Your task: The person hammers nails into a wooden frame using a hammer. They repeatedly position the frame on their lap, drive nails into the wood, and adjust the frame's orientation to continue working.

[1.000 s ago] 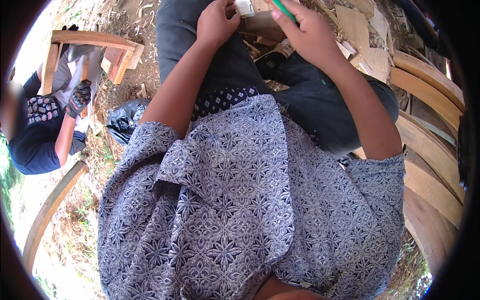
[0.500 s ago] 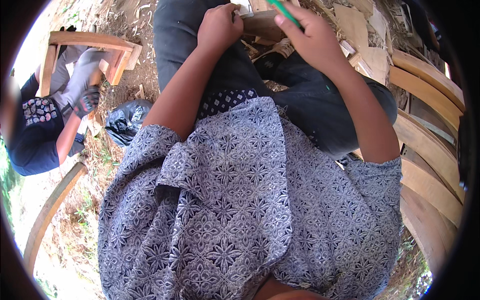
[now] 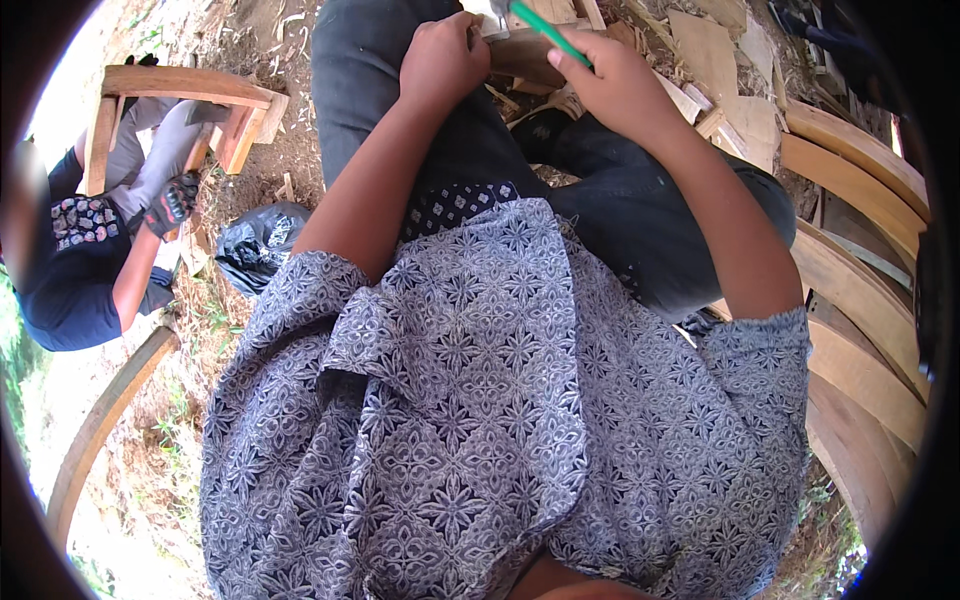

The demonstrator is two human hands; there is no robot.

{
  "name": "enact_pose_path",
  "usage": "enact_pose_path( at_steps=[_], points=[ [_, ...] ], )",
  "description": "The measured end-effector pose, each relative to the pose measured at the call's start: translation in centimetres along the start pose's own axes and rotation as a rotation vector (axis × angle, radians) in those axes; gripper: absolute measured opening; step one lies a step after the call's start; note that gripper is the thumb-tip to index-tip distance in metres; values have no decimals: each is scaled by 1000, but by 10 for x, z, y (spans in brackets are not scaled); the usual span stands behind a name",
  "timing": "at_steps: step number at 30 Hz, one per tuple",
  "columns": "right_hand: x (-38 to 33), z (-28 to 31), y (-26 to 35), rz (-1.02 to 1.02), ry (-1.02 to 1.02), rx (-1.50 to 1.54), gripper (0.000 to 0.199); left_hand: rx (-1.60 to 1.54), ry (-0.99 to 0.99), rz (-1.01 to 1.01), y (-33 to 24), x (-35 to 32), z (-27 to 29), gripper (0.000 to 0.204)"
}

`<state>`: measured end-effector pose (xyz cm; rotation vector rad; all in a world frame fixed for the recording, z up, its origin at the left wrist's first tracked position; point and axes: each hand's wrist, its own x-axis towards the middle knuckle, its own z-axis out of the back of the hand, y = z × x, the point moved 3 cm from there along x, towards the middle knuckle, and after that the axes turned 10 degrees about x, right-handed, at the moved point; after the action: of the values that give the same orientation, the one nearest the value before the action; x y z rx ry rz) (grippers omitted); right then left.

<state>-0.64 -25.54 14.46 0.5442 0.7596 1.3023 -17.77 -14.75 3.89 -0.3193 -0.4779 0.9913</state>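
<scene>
My right hand (image 3: 625,85) is wrapped round the green handle of a hammer (image 3: 545,33), whose grey head shows only partly at the upper edge. The hammer head is over a wooden block (image 3: 527,55) between my legs. At the block's left end is my left hand (image 3: 445,62), its fingers curled in and close to the wood. What those fingers pinch, if anything, is hidden. Pale wood pieces lie on top of the block, partly cut off by the frame's top.
Curved wooden pieces (image 3: 855,260) are stacked at my right. Wood scraps (image 3: 705,55) and shavings litter the ground ahead. To my left lies a black plastic bag (image 3: 255,245); beyond it a gloved person (image 3: 75,270) sits by a wooden frame (image 3: 185,85). A curved piece (image 3: 105,415) stands nearer.
The hammer has come down and leftward with my right hand, bringing its head into view. My left hand stays at the block. The other person's gloved hand has shifted slightly.
</scene>
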Motion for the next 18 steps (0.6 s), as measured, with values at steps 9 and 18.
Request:
enact_pose_path(
  at_steps=[9,18],
  points=[
    [2,-5,1,141,-87,57,36,-27,15,3,-1,1,1,33],
    [-1,-2,-2,58,-77,106,39,-177,93,119,-25,12,35,28]
  ],
)
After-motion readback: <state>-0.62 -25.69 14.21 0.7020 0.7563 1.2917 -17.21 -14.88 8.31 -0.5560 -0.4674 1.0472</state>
